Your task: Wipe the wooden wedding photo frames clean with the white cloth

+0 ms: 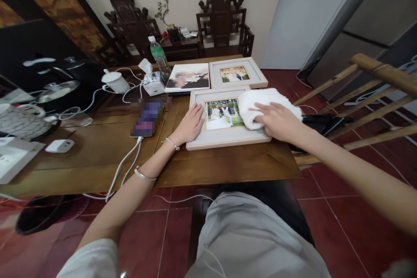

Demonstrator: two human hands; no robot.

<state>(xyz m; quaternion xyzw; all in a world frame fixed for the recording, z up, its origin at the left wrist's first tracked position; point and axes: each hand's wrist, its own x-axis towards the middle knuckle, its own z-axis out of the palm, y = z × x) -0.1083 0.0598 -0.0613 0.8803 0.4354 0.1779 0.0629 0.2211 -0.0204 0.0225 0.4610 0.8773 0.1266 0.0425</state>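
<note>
A light wooden picture frame [228, 140] lies flat near the table's front edge, with a couple's photo on a grey mount. My left hand [191, 124] rests on its left border, fingers stretched out flat. Over the right side of the frame, my right hand [276, 121] grips a fluffy white cloth [265, 99] and presses it onto the surface. The cloth covers the frame's upper right corner and touches the photo's edge. Behind it lie a second picture frame [259, 79] and a white-edged photo panel [192, 71].
On the wooden table [208, 167] stand a green-labelled bottle [159, 55], a tissue box [153, 84], a lidded white cup [115, 81] and a kettle [28, 119]. A phone [147, 118] lies left, its white cable [122, 163] hanging off the edge. A wooden chair [381, 74] stands right.
</note>
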